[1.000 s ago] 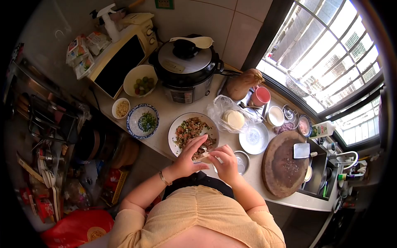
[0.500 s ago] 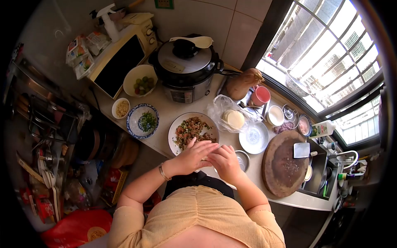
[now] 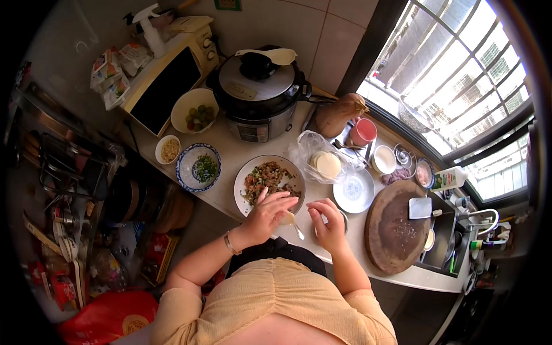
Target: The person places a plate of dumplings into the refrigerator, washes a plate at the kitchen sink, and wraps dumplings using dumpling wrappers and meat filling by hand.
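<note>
My left hand (image 3: pixel 269 214) is over the near edge of the filling bowl (image 3: pixel 238 187), fingers bent around a pale dumpling wrapper (image 3: pixel 287 218) that they mostly cover. The bowl contains chopped meat filling (image 3: pixel 267 181) with green bits. Just below that hand shows a small spoon-like piece (image 3: pixel 299 231); what it rests on is unclear. To the right, my right hand (image 3: pixel 326 223) is apart from the left, its fingers loosely bent with nothing visible in them. It partly hides a small metal bowl (image 3: pixel 344 221). Round wrappers (image 3: pixel 328 165) lie stacked in a clear plastic bag (image 3: pixel 302 152).
A white plate (image 3: pixel 353 192) and round wooden chopping board (image 3: pixel 397 230) with a cleaver-like blade (image 3: pixel 420 208) are at right, beside the sink (image 3: pixel 443 247). Leftward stand a bowl of chopped greens (image 3: pixel 187 167) and a small bowl (image 3: pixel 161 152). A pressure cooker (image 3: pixel 259 98) stands behind.
My hands were together, fingertips meeting. Now they are apart: the right has moved right, the left slightly left. The pale wrapper and spoon-like piece have come into view.
</note>
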A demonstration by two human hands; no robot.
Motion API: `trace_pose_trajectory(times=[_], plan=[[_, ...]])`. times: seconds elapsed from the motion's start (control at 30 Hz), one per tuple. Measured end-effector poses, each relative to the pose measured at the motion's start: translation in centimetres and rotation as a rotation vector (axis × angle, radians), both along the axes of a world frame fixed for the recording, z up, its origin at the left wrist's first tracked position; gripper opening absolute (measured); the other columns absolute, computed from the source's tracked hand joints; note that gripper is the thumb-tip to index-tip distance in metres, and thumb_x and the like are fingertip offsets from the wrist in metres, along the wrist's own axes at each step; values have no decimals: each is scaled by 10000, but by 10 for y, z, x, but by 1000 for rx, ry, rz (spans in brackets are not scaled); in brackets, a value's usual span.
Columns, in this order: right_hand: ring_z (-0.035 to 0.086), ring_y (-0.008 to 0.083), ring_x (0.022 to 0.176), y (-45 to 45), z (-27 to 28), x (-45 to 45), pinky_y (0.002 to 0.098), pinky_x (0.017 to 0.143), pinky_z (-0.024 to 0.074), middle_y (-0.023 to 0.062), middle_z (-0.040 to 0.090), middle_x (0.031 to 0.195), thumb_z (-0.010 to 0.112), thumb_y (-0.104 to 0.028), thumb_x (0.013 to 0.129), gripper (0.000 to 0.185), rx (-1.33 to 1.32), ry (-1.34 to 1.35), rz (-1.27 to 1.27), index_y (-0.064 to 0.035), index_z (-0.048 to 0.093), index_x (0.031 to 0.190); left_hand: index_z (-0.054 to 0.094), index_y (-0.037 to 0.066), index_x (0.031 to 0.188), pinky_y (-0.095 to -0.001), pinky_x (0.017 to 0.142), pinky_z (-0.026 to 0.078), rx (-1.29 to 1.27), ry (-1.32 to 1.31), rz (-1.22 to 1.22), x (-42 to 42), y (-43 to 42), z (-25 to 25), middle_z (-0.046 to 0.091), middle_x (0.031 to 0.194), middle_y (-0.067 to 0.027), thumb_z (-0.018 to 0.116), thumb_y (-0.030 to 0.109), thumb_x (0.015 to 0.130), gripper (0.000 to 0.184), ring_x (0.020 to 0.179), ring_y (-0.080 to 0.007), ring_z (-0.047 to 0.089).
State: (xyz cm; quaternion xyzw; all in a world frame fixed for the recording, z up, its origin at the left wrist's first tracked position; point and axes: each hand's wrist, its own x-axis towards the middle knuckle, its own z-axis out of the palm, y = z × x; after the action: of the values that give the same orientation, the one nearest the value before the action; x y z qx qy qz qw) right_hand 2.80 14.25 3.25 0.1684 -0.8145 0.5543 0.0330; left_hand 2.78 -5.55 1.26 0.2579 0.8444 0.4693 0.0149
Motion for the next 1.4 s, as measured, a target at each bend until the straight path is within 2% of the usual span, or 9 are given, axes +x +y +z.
trace_pose_trajectory(times=[0.13,0.23,0.27,0.47,0.67,0.83,0.93,1.13,1.4], plan=[[536,233,702,-4,1,2,309,628,433,101,547,796,591,-93,803,198,-42,-56,113,-4,558,977,493,93,1215,-499,1047,128,108,-8,42,1,2,-4,515,1230,-51,324,301,948,378,1197,-248,418],[522,226,678,-14,3,3,319,626,429,91,532,781,625,-158,787,317,123,13,173,-13,514,1046,482,80,1224,-489,1053,120,139,14,46,3,6,1,496,1253,-62,314,265,953,369,1213,-256,403],[517,237,671,-19,1,3,338,607,418,97,527,770,647,-228,770,334,120,15,166,-25,500,991,476,77,1231,-491,1054,117,148,29,49,3,7,4,491,1259,-66,314,251,952,366,1216,-259,400],[536,268,641,-21,5,-11,358,546,394,93,537,702,628,-308,769,301,391,289,245,-60,459,747,443,66,1264,-496,1054,113,138,112,27,7,5,13,466,1282,-86,321,205,943,371,1226,-274,388],[541,259,584,-21,11,-24,346,549,429,77,529,632,595,-255,791,252,355,474,452,-75,451,689,461,71,1250,-511,1041,115,197,79,-15,9,4,11,480,1268,-80,333,264,946,382,1212,-266,405],[537,238,559,-21,9,-20,336,545,438,65,509,598,612,-228,774,270,353,550,450,-78,426,651,484,53,1227,-494,1050,129,245,41,-79,10,2,15,500,1242,-111,334,309,945,409,1195,-278,425],[530,222,544,-20,12,-18,329,541,440,55,493,584,620,-218,766,277,380,573,446,-81,417,636,527,47,1178,-496,1038,187,293,49,-14,11,4,16,540,1188,-115,387,334,928,406,1146,-270,474],[524,207,527,-18,13,-20,317,540,446,44,480,567,617,-224,767,271,407,605,427,-86,426,632,614,26,1005,-484,967,341,325,99,112,12,2,11,644,950,-109,591,183,831,236,916,-233,607],[547,205,548,-16,5,-20,319,562,461,48,514,578,608,-256,774,252,445,565,441,-89,461,653,579,38,782,-465,928,379,206,296,168,13,9,17,644,837,-95,581,126,828,99,852,-223,624]])
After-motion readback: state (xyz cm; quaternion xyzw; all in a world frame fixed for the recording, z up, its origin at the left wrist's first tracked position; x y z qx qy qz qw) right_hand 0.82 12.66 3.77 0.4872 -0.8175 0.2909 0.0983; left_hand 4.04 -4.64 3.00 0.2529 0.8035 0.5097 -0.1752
